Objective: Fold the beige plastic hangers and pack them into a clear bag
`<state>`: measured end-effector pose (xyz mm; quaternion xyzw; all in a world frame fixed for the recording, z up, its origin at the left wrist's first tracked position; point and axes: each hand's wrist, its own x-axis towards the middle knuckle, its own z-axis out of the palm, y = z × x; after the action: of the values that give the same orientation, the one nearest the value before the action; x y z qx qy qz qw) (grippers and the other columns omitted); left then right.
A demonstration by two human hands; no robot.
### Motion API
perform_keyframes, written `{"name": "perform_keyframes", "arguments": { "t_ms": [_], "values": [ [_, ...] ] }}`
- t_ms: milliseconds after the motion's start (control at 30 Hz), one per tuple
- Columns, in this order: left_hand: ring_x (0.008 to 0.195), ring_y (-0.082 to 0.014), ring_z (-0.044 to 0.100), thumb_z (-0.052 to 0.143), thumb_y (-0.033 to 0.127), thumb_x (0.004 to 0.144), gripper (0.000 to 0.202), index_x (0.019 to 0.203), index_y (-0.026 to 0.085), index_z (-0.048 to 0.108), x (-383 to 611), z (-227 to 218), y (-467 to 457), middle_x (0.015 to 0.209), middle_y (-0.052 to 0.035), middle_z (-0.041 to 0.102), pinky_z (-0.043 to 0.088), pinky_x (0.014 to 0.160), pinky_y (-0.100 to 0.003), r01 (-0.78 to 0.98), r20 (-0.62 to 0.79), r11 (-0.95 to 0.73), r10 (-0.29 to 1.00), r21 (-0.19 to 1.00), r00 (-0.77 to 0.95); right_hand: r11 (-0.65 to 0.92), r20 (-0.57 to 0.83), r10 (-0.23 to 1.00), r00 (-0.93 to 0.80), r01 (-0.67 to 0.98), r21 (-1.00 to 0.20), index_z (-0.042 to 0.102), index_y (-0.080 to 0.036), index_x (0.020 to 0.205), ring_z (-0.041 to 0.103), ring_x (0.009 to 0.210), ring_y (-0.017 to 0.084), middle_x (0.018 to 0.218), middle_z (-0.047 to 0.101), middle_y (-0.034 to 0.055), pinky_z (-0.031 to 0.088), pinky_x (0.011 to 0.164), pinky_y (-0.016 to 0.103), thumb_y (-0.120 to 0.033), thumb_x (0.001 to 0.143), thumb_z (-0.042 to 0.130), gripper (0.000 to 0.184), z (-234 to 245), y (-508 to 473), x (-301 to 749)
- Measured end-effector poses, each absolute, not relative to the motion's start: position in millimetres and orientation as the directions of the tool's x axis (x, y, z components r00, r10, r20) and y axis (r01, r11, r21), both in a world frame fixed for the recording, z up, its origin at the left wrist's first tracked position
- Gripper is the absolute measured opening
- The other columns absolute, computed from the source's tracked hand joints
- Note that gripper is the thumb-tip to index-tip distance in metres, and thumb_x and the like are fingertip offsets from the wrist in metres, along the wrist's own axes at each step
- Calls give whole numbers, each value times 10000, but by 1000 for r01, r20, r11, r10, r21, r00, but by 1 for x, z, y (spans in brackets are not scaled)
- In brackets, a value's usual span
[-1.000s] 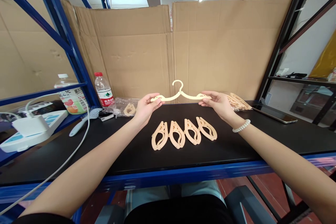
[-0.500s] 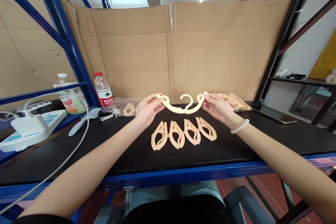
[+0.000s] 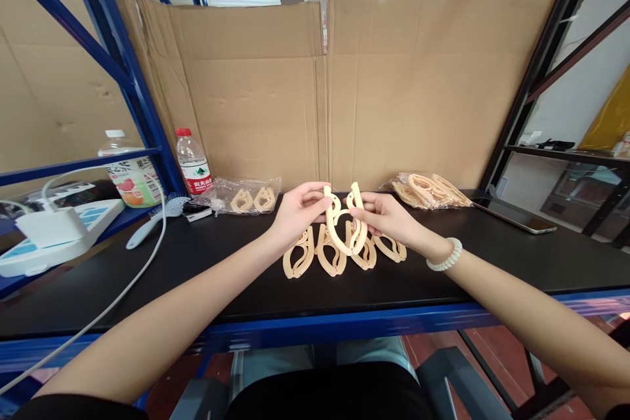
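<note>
A cream folding clothes hanger (image 3: 336, 236) is held up between my two hands, its arms folded upward close to each other. My left hand (image 3: 304, 209) pinches the left arm near its tip. On the other arm, the fingers of my right hand (image 3: 386, 215) are closed; a white bead bracelet (image 3: 445, 256) circles that wrist. Just below and behind the held hanger, several folded hangers (image 3: 298, 256) lie in a row on the black tabletop (image 3: 246, 289). The held one partly covers the middle ones.
At the back stand a clear plastic bag with folded hangers (image 3: 253, 198) and, on the right, a fuller bag of hangers (image 3: 428, 190). A phone (image 3: 514, 215) lies at right. To the left are a red-capped bottle (image 3: 193, 164), a brush (image 3: 157, 220), a power strip (image 3: 63, 236) and a white cable (image 3: 123, 305).
My hands have moved together and slightly down. The hanger has gone from spread wide to folded, with its arms pointing up.
</note>
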<state>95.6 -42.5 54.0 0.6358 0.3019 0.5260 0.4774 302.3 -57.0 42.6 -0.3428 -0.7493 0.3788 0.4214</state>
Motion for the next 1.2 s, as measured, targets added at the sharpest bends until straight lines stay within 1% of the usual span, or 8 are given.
{"name": "perform_keyframes", "arguments": {
  "t_ms": [133,233,367,633,733,900,1033,1200],
  "values": [
    [846,-187,679,758,275,734,374,1077,175,649,95,55,-44,876,-38,699,583,770,-350,-124,447,-431,838,894,313,553,462,816,-347,237,-798,607,-159,941,424,461,93,600,551,-20,313,403,224,-482,839,631,340,45,-61,299],
    [860,-196,679,759,280,733,364,1068,179,655,94,56,-45,875,-41,708,570,804,-364,-113,476,-466,815,877,330,602,507,789,-348,273,-750,618,-171,936,458,488,117,598,559,-14,335,421,240,-471,851,617,312,46,-62,299],
    [871,-207,679,759,295,733,371,1072,183,657,93,58,-45,877,-45,714,566,813,-378,-100,487,-484,803,869,342,617,510,778,-366,297,-729,627,-173,951,483,500,127,613,582,-9,350,430,244,-464,855,613,307,47,-62,300],
    [843,-192,683,749,275,744,317,1040,193,671,91,59,-45,888,-43,723,565,795,-344,-94,531,-539,757,837,381,628,541,775,-327,309,-714,652,-187,1010,562,585,171,685,633,17,430,485,276,-439,834,632,308,47,-61,301],
    [830,-186,682,750,272,744,321,1043,187,668,92,58,-45,887,-49,721,568,785,-342,-96,514,-520,767,849,384,624,525,772,-358,274,-732,655,-185,1042,539,556,151,689,632,13,415,465,261,-443,840,629,329,47,-63,300],
    [881,-210,675,758,266,728,307,1012,184,677,97,56,-49,1013,-74,687,581,755,-355,-93,474,-480,786,873,396,558,400,739,-543,160,-814,638,-176,1089,416,437,78,644,595,-18,321,392,209,-482,870,602,378,48,-67,297],
    [840,-188,663,761,259,724,296,997,179,680,101,56,-53,912,-49,656,585,713,-322,-85,443,-446,816,891,372,501,365,747,-555,110,-858,631,-154,1015,424,425,70,628,597,-15,317,384,197,-522,892,560,394,49,-69,294],
    [804,-155,657,763,251,726,287,986,177,666,103,56,-56,825,-12,622,587,675,-273,-111,438,-429,816,896,378,485,360,740,-568,81,-871,596,-152,938,440,430,72,603,589,-18,281,381,188,-497,916,540,350,50,-70,294]
  ]
}}
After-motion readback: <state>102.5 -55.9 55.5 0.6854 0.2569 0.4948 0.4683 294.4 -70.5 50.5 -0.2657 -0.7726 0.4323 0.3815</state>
